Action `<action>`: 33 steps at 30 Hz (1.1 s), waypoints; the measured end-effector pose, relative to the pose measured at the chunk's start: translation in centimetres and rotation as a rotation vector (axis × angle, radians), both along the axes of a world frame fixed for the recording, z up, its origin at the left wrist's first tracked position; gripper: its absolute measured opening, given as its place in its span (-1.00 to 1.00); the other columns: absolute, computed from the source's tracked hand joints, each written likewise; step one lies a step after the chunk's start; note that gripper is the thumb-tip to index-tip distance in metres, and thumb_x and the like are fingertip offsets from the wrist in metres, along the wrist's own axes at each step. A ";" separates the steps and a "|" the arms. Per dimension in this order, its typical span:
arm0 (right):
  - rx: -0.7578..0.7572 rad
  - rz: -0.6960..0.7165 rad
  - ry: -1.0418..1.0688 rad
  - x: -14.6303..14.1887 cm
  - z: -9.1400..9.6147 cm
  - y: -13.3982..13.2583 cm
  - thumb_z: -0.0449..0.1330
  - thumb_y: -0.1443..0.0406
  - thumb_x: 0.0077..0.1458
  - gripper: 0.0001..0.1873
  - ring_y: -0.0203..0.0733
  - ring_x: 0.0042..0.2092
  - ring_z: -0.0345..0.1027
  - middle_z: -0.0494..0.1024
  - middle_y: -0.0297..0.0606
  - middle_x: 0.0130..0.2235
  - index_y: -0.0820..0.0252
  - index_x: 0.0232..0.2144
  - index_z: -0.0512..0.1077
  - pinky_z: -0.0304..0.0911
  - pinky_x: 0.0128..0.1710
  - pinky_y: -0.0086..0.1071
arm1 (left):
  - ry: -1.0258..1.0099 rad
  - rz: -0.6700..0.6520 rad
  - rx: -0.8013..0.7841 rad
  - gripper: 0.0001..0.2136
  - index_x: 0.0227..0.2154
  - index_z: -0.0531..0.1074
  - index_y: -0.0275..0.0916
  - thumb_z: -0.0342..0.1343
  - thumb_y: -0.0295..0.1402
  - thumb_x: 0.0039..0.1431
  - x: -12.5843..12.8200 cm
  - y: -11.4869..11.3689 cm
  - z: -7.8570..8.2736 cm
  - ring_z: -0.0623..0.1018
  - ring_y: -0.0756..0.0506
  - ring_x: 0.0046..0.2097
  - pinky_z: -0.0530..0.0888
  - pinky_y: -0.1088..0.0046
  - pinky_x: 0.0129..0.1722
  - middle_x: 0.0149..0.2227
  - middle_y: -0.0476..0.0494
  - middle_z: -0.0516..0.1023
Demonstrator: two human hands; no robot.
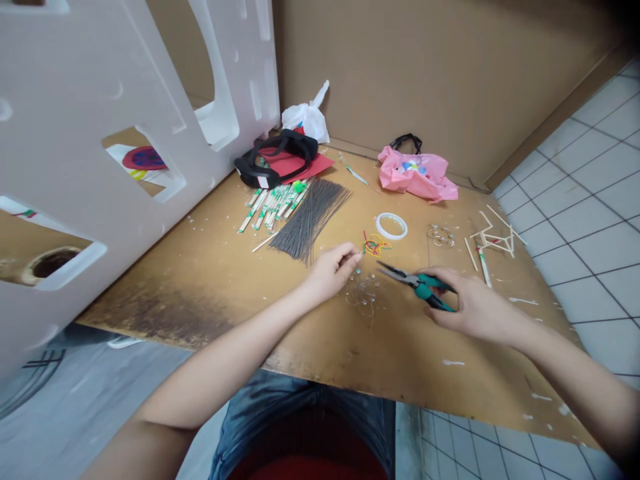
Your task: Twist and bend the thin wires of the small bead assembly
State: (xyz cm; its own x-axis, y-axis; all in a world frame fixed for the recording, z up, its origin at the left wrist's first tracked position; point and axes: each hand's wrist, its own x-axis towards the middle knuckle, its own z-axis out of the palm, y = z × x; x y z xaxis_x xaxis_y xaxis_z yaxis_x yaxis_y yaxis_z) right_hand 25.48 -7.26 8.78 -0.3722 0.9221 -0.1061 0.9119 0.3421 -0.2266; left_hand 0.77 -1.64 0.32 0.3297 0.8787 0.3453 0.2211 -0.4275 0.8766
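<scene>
Needle-nose pliers (pixel 423 288) with teal and black handles are gripped in my right hand (pixel 465 300). Their jaws point left and stand slightly apart, with nothing visible between them. Just left of the jaw tips, my left hand (pixel 331 272) is closed in a pinch; what its fingers hold is too small to make out. Below the fingertips lies a loose tangle of thin clear wire with small beads (pixel 364 297). Coloured rubber bands (pixel 375 245) lie in a heap beyond my left fingertips, near a roll of white tape (pixel 391 227).
Dark thin rods (pixel 313 220), paper-wrapped chopsticks (pixel 275 205) and a black headset (pixel 273 167) lie at the back left. A pink bag (pixel 417 175) sits at the back, a stick frame (pixel 495 240) on the right. A white plastic panel (pixel 125 87) stands left.
</scene>
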 end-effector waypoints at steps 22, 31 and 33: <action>0.135 -0.186 0.547 -0.9 -6.3 1.0 0.07 0.16 0.12 -0.70 -0.18 -0.26 0.40 0.52 -0.14 -0.18 0.14 -0.17 0.47 0.33 -0.26 -0.27 | 0.144 -0.213 0.064 -0.83 -0.41 0.41 -0.27 0.00 -0.30 0.19 -0.3 -0.4 0.4 0.37 0.04 -0.38 0.28 0.53 -0.35 -0.44 -0.02 0.40; -0.232 -0.235 0.843 -5.4 -6.1 2.3 0.16 0.05 0.01 -0.67 -0.32 -0.53 0.27 0.45 -0.35 -0.57 0.20 -0.41 0.50 0.23 -0.50 -0.40 | 0.273 -0.132 0.199 -0.81 -0.36 0.42 -0.27 -0.03 -0.30 0.22 -0.1 -0.8 0.5 0.40 0.00 -0.33 0.31 0.51 -0.32 -0.40 -0.08 0.42; -0.219 -0.308 0.877 -4.7 -6.4 2.3 0.19 0.03 -0.02 -0.65 -0.32 -0.52 0.26 0.46 -0.33 -0.55 0.21 -0.41 0.50 0.22 -0.50 -0.40 | 0.246 0.008 0.135 -0.81 -0.31 0.41 -0.27 -0.03 -0.28 0.21 -0.2 -0.6 0.5 0.40 0.01 -0.34 0.31 0.51 -0.34 -0.36 -0.09 0.43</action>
